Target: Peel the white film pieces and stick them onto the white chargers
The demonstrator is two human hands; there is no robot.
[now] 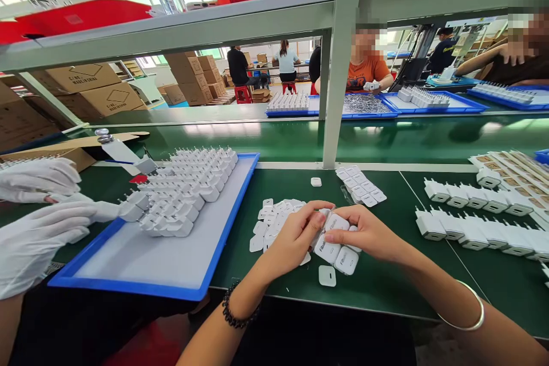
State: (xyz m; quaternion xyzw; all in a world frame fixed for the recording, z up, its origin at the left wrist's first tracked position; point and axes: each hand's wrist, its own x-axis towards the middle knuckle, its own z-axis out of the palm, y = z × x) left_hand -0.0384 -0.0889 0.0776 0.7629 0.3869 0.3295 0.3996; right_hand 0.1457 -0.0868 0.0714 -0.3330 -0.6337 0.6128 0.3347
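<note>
My left hand (291,237) and my right hand (373,231) both grip a plastic-wrapped bunch of white printed charger face plates (329,249) above the green bench. Thumbs lie on top of it, and the undersides of my fingers are hidden. A heap of loose white plates (278,220) spreads beside my left hand. One single plate (327,275) lies near the bench edge below the bunch, and another plate (316,182) rests farther back. Beyond my right hand is a neat block of similar plates (362,186), with clear film at its side.
At left, a co-worker's white-gloved hands (47,217) reach to chargers (184,189) on a blue-rimmed tray (231,229). Rows of white chargers (476,231) stand at right. A shelf post (337,80) rises ahead. A person in orange (364,71) sits across the bench.
</note>
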